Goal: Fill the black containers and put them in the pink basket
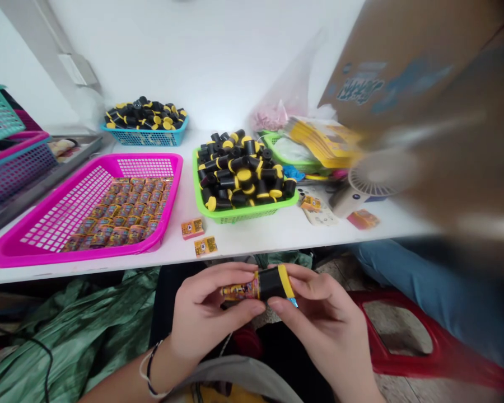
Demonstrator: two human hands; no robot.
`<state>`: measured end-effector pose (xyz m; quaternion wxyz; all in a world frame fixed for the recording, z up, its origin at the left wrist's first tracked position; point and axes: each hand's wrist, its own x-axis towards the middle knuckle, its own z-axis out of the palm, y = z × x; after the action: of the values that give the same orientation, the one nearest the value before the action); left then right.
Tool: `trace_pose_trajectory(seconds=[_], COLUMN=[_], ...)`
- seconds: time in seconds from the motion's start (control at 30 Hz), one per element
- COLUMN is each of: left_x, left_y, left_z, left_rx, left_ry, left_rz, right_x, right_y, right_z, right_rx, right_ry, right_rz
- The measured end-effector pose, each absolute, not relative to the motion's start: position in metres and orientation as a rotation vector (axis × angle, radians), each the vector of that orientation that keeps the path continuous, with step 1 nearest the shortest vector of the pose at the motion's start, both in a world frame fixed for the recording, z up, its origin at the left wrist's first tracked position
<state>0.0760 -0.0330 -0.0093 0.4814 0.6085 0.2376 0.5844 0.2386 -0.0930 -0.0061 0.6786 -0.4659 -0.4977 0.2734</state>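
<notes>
Head view, black tube (270, 284) lying crosswise, yellow cap (286, 281) pointing right, left hand (210, 308), right hand (321, 316) gripping it

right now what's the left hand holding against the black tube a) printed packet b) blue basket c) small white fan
a, the left hand pinches a printed packet at the end of the black tube, which the right hand holds.
</notes>
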Motion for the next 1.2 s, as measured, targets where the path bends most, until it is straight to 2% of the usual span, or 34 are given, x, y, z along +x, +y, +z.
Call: trace_pose_trajectory(seconds=[0.23,0.47,0.6,0.77,1.03,1.2], left_x=[0.075,0.066,0.067,0.069,0.061,0.064], left_y=[-0.029,-0.028,-0.026,-0.027,-0.032,-0.038], left_z=[-0.016,-0.004,-0.006,-0.015,-0.015,-0.021], left_rx=[1.78,2.15,2.073,1.562,2.115,1.991], left_ry=[0.583,0.537,0.526,0.539,0.692,0.721], left_rz=[1.574,1.559,1.367,1.069,1.272,1.32], right_x=[0.233,0.23,0.235,0.242,0.25,0.253], right_y=[-0.092,-0.093,-0.094,-0.097,-0.097,-0.101], right_z=[-0.005,-0.009,-0.01,-0.008,-0.001,-0.004], right_rx=[-1.003,-0.958,-0.967,-0.985,-1.019,-1.101], right_ry=[-1.035,-0.985,-1.066,-1.245,-1.42,-1.603], right_rz=[0.672,0.86,0.715,0.599,0.452,0.183])
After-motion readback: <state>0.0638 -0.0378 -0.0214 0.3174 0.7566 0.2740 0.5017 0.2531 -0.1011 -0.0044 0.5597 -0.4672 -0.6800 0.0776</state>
